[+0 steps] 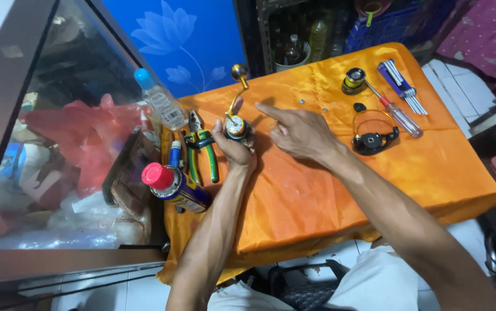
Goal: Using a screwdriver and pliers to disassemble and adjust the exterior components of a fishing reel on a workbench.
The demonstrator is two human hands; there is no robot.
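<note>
My left hand [233,147] grips a small black and gold fishing reel body [237,126] over the orange cloth; its gold crank handle [237,80] sticks up toward the far edge. Beside the reel hovers my right hand [300,133], index finger stretched out toward it and holding nothing that I can see. A black bail arm part with a gold wire [373,137] lies to the right of my right hand. The gold and black spool [353,80] stands farther back.
The table with the orange cloth [340,190] also holds green-handled pliers [202,150], a spray can with a red cap [176,185], a clear bottle with a blue cap [160,102], a screwdriver [398,115] and a hex key set [402,86]. A glass cabinet [46,144] stands to the left.
</note>
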